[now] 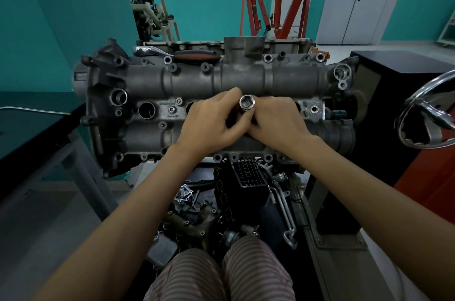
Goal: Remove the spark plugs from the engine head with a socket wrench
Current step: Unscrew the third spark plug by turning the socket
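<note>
Now I hold the socket (pixel 247 102) upright between both hands, just above the middle of the engine head (pixel 216 93). The fingers of my left hand (pixel 216 123) are curled around its lower part, and the fingers of my right hand (pixel 275 120) pinch it from the other side. Its open end looks up at me. I cannot see whether a spark plug is inside it, or what is under my hands.

The socket wrench (pixel 177 53) lies apart from my hands, on the far edge of the engine head, with its dark handle to the right. Two open plug holes (pixel 146 110) show on the left of my hands.

I think the danger is a slip. The socket is smooth and the grip is only with fingertips, so it can fall into one of the deep holes or down among the loose parts (pixel 197 212) under the engine. If the socket sits crooked on a plug, turning it can also damage the thread.
</note>
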{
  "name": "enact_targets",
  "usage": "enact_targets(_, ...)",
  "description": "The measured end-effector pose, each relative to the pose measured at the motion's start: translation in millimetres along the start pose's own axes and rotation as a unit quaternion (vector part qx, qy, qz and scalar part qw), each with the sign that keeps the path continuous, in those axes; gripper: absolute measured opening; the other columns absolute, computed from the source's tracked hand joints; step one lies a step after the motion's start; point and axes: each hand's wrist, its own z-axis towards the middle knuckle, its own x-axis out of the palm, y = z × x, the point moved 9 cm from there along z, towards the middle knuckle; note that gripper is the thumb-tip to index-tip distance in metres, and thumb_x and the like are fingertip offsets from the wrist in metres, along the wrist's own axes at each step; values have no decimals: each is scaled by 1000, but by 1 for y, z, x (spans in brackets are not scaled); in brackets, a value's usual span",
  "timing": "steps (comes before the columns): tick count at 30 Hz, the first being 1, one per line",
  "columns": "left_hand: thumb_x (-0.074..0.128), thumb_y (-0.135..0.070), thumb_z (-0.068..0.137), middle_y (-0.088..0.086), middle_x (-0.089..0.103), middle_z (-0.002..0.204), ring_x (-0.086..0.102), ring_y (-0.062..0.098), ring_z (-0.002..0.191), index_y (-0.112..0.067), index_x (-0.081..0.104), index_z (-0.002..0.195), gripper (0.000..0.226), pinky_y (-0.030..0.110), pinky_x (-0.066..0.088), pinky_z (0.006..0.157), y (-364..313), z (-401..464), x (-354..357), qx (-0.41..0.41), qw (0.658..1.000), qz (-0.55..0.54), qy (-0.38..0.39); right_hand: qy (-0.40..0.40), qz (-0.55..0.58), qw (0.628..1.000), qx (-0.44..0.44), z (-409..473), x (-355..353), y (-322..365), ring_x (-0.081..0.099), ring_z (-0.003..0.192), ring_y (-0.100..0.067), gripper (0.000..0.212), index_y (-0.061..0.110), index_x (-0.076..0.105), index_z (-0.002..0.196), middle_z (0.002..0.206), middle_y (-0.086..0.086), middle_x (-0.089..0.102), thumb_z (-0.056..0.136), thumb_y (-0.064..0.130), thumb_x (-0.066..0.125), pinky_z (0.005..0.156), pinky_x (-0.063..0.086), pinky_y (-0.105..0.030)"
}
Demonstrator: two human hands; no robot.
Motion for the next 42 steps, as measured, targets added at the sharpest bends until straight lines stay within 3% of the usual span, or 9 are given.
enact_targets(4, 46, -30, 84, 2, 56, 60, 52, 25, 48, -6, 52, 73, 27, 26, 35, 44, 0, 0, 2, 1, 1000, 15, 2, -11, 24, 1000, 14, 0, -5, 0, 60, 54, -32, 27, 4, 50, 83, 63, -9, 63, 79, 30, 58, 49, 25, -25)
enact_targets(8, 48, -35, 87, 11, 61, 56, 60, 32, 51, -4, 67, 77, 38, 34, 46, 46, 4, 0, 3, -3, 1000, 22, 0, 2, -17, 1000, 22, 0, 1, -4, 61, 65, -32, 36, 9, 61, 84, 68, -10, 65, 83, 43, 50, 52, 24, -27)
enact_targets(12, 46, -42, 87, 8, 59, 58, 57, 28, 53, -1, 61, 74, 46, 38, 45, 49, 6, 0, 3, -13, 1000, 1, 8, -10, -9, 1000, 10, 0, -1, -1, 59, 60, -35, 44, 6, 60, 70, 63, -14, 63, 82, 41, 35, 51, 23, -28)
enact_targets(18, 44, -34, 84, 1, 55, 60, 55, 29, 51, -6, 48, 76, 30, 33, 41, 44, 1, 1, 3, -3, 1000, 17, 9, -16, 28, 999, 14, 0, -6, 0, 59, 52, -32, 25, 3, 51, 81, 61, -9, 62, 77, 25, 62, 49, 21, -23)
enact_targets(25, 51, -39, 87, 6, 58, 56, 57, 27, 51, -5, 64, 71, 40, 31, 42, 46, 5, 1, 2, -5, 1000, 16, -3, -14, -11, 1000, 22, -1, -1, -3, 61, 64, -33, 49, 10, 62, 70, 65, -11, 65, 80, 46, 31, 52, 22, -28)
enact_targets(32, 46, -37, 86, -6, 50, 64, 51, 19, 54, -8, 47, 74, 31, 30, 37, 46, 3, 1, 3, -14, 1000, 20, 7, -13, 19, 1000, 16, -1, -3, -1, 61, 61, -31, 26, 5, 51, 86, 70, -8, 65, 82, 31, 54, 50, 26, -27)
enact_targets(34, 47, -33, 87, -12, 44, 63, 50, 16, 53, -15, 46, 73, 23, 25, 32, 47, 0, 1, 2, -3, 1000, 25, 4, -18, 15, 1000, 19, -1, -4, -1, 61, 60, -30, 30, 6, 53, 88, 68, -8, 64, 82, 35, 52, 49, 25, -26)
enact_targets(37, 52, -33, 88, 2, 59, 59, 58, 24, 53, -9, 62, 73, 30, 26, 36, 47, 4, 1, 2, -7, 1000, 24, -2, -6, -28, 999, 24, 0, 1, -4, 62, 68, -26, 42, 15, 64, 96, 71, -6, 66, 84, 49, 43, 52, 25, -27)
enact_targets(42, 48, -42, 88, 5, 60, 60, 57, 25, 55, -3, 62, 73, 44, 36, 44, 49, 6, 1, 2, -14, 1000, 9, 11, -6, -35, 999, -6, -1, 2, 1, 61, 65, -31, 47, 8, 63, 87, 71, -10, 66, 85, 42, 31, 53, 24, -28)
